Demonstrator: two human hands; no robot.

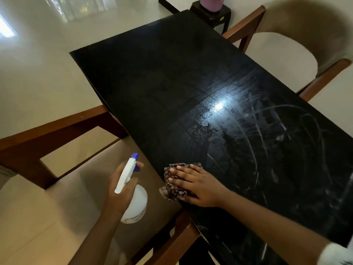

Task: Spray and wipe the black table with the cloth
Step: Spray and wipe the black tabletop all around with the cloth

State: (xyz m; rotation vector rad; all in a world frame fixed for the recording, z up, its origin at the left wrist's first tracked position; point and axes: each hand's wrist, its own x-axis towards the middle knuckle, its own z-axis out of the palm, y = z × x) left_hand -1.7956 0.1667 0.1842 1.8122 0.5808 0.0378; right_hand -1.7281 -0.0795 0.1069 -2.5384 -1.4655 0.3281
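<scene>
Pressing checked cloth (172,190) flat-fingered on black table (162,83) (right hand (198,185)), left hand (118,190) gripping spray bottle (136,203) over chair (57,131)

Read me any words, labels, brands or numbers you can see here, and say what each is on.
No text is legible.
Spray bottle: a strip of print near its base, too blurred to read.
Small black stand: a round yellowish sticker, too small to read.
Black table and cloth: no writing seen.
</scene>
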